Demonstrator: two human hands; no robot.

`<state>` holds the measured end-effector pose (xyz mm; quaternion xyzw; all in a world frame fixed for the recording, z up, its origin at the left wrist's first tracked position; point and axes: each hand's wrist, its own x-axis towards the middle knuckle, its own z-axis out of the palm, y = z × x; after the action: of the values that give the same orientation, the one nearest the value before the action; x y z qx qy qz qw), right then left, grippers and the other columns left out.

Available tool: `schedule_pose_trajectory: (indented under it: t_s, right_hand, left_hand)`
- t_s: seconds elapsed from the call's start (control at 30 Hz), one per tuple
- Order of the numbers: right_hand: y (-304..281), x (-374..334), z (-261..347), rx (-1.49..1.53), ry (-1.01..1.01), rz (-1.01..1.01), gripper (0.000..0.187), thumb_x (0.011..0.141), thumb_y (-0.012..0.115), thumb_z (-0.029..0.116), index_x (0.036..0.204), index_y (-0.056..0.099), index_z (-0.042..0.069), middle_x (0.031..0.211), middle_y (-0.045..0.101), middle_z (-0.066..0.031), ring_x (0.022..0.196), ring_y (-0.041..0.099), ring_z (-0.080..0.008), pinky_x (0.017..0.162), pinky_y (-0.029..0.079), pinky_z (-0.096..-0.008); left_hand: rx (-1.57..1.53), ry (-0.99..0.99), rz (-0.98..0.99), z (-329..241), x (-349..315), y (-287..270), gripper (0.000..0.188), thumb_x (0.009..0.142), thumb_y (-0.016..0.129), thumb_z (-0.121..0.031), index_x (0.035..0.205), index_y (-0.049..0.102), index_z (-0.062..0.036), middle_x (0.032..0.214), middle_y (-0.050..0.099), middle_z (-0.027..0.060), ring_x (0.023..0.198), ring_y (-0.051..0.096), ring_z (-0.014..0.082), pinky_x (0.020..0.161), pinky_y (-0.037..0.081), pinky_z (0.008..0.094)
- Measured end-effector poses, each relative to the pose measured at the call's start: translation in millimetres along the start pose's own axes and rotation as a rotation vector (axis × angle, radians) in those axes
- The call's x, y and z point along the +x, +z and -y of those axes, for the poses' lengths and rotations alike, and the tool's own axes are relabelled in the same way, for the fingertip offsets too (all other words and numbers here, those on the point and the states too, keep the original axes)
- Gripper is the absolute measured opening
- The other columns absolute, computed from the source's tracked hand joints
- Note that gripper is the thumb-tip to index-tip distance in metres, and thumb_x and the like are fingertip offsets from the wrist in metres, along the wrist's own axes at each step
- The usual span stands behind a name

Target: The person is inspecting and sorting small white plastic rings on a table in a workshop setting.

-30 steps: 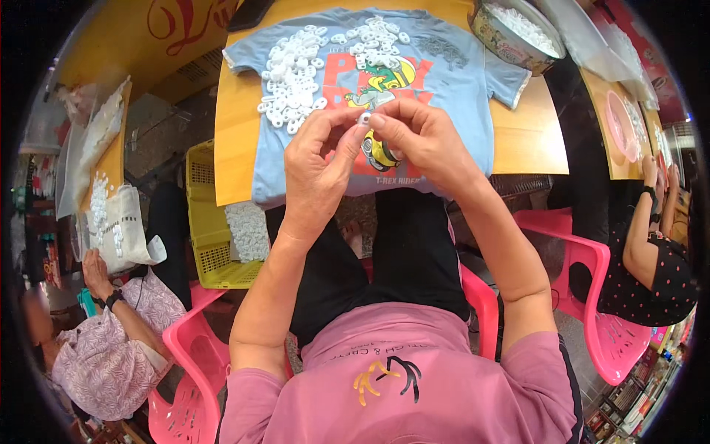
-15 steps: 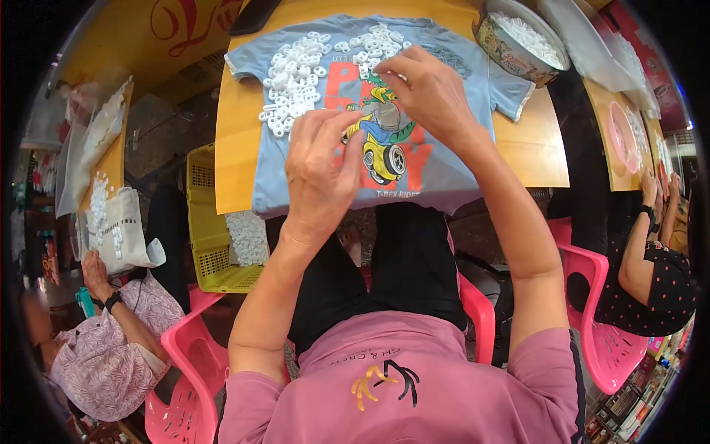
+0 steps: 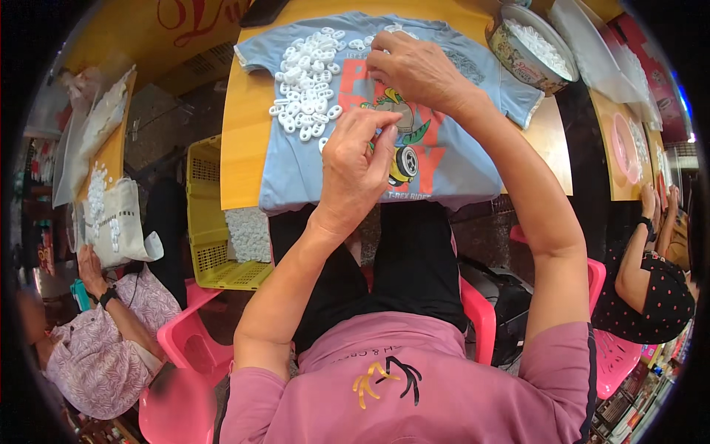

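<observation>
Looks midway, with white pieces thick at left on the shirt, right hand curled at a smaller heap, left hand thumb-to-forefinger below, and cannot tell any grasp in either.

A yellowish wooden table bears a spread blue T-shirt, a dark flat object and a round tin.

The right grip partly hides a small cluster of white oval plastic pieces, anything in the left grip is too small to tell, and the top edge crops a flat black object.
</observation>
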<state>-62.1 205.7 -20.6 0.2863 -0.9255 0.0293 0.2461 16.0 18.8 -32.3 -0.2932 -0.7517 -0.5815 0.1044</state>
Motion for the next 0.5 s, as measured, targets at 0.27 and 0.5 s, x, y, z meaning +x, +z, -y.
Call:
schedule_pose_trajectory:
  t_s: [0.27,0.5]
  right_hand:
    - [2,1,4,0.061,0.070,-0.041,0.013,0.085,0.061,0.017,0.090,0.064,0.006,0.098,0.060,-0.0091,0.093,0.060,-0.0290,0.075,0.052,-0.0385]
    - [-25,-24,46,0.877,0.674,0.066,0.025,0.094,0.059,0.023,0.098,0.065,0.000,0.076,0.063,-0.0033,0.068,0.058,-0.0134,0.063,0.047,-0.0289]
  left_hand:
    - [-0.219,-0.149,-0.065,12,-4,-1,0.012,0.090,0.061,-0.001,0.101,0.066,-0.0006,0.083,0.059,0.0028,0.065,0.053,0.0081,0.058,0.043,0.0215]
    - [-0.433,-0.238,-0.230,12,-3,-1,0.018,0.089,0.063,0.001,0.106,0.064,-0.0029,0.096,0.059,0.0042,0.074,0.057,0.0098,0.061,0.048,0.0218]
